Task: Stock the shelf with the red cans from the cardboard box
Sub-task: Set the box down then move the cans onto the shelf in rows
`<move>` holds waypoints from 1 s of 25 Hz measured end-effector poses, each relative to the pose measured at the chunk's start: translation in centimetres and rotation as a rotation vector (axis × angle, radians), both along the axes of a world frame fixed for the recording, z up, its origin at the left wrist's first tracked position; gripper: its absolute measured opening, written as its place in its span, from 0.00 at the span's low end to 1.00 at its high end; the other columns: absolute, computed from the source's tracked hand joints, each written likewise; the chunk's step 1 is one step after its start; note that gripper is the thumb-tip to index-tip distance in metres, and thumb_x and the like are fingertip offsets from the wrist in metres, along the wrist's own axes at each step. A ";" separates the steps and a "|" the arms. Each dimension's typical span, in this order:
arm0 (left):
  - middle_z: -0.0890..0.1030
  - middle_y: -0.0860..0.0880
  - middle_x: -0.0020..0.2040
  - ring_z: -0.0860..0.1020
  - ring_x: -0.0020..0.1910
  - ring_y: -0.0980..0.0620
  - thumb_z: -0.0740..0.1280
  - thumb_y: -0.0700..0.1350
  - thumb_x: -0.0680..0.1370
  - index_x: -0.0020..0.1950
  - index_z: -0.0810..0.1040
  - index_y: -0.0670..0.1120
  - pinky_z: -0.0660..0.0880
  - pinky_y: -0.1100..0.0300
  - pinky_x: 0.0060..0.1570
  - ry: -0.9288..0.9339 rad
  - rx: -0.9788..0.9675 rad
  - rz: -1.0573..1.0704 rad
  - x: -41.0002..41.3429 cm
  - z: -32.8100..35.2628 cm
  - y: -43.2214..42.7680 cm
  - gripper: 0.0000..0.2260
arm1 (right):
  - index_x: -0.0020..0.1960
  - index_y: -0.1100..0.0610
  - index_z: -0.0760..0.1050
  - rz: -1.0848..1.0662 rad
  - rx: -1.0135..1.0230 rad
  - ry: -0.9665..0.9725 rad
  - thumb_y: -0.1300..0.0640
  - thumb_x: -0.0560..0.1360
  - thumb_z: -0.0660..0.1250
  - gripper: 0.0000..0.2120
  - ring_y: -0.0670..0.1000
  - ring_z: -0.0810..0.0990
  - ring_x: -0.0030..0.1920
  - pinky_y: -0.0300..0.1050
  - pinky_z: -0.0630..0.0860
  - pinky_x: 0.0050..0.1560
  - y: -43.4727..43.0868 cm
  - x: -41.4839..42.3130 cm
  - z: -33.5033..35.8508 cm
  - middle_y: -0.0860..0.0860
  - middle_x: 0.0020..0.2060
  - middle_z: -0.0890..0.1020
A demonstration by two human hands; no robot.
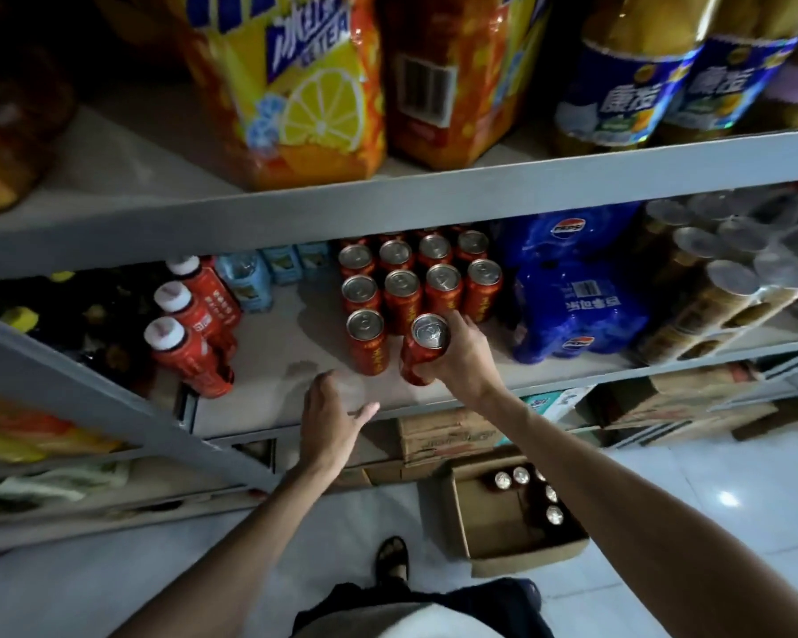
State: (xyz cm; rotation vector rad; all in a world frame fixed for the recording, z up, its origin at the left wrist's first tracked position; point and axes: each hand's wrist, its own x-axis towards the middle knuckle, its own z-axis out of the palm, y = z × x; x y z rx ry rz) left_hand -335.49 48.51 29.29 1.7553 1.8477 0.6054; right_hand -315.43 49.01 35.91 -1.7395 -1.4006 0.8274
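A: What is nearest?
B: Two bare forearms. The left hand (330, 416) is spread open, empty, at the shelf (268, 407) edge. The right hand (466, 356) wraps a tilted red can (430, 332), low at the shelf's front.
A: What could go wrong?
B: Released tilted, so near the lip, it could roll off towards the box (530, 557) on the floor, where more cans (549, 495) wait. Or it nudges the front can (367, 343) beside it, toppling the rows (401, 287) behind.

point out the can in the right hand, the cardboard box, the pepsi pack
held red can (418, 356), head view, red side wall
cardboard box (530, 552), head view, front wall
blue pepsi pack (581, 310), head view, top wrap
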 end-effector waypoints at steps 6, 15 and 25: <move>0.55 0.34 0.77 0.48 0.78 0.36 0.71 0.66 0.67 0.74 0.63 0.43 0.52 0.44 0.76 0.347 -0.227 -0.188 0.4 -1.6 3.7 0.44 | 0.65 0.54 0.72 0.037 -0.023 0.004 0.60 0.59 0.81 0.36 0.40 0.75 0.54 0.24 0.66 0.50 2.4 -0.5 -3.2 0.48 0.59 0.79; 0.50 0.33 0.78 0.45 0.79 0.36 0.71 0.69 0.64 0.77 0.56 0.44 0.48 0.42 0.77 0.346 -0.251 -0.215 -0.3 -2.3 4.1 0.52 | 0.70 0.56 0.65 -0.053 -0.002 0.050 0.60 0.62 0.80 0.41 0.49 0.75 0.61 0.44 0.73 0.63 1.9 -1.3 -5.1 0.53 0.64 0.75; 0.45 0.34 0.79 0.41 0.79 0.37 0.70 0.71 0.64 0.80 0.49 0.47 0.44 0.44 0.77 0.361 -0.304 -0.215 -0.3 -2.3 4.5 0.54 | 0.66 0.60 0.68 -0.038 -0.038 0.011 0.63 0.64 0.79 0.34 0.54 0.78 0.60 0.40 0.72 0.57 4.1 -1.7 -5.2 0.55 0.61 0.78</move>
